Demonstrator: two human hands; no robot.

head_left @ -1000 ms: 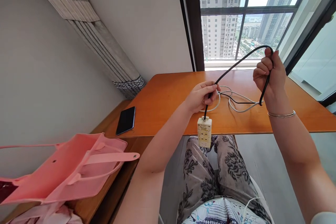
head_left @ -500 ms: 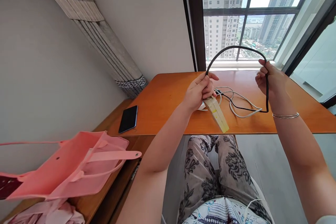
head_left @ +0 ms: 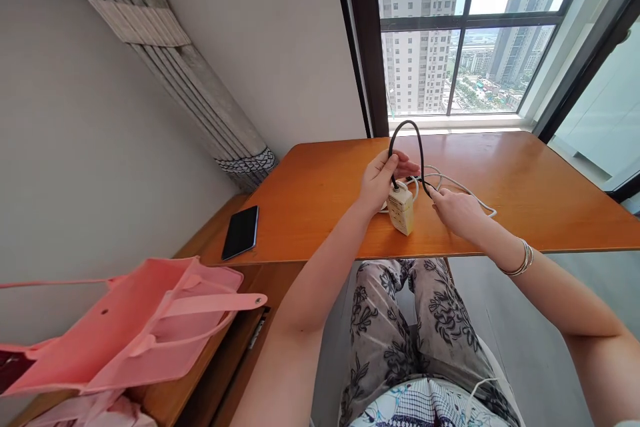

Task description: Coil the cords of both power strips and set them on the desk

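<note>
Black-corded power strip (head_left: 401,215) between the hands (head_left: 376,182) (head_left: 456,211), nearer the left.

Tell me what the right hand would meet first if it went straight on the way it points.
Beyond the black cord at its fingertips, the right hand would probably meet the left hand first, though one view leaves their relative depth unclear.

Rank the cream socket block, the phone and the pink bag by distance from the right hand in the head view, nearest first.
1. Cream socket block: just left of the right hand.
2. Phone: near the left end of the table.
3. Pink bag: farther left, lower in the picture.
</note>
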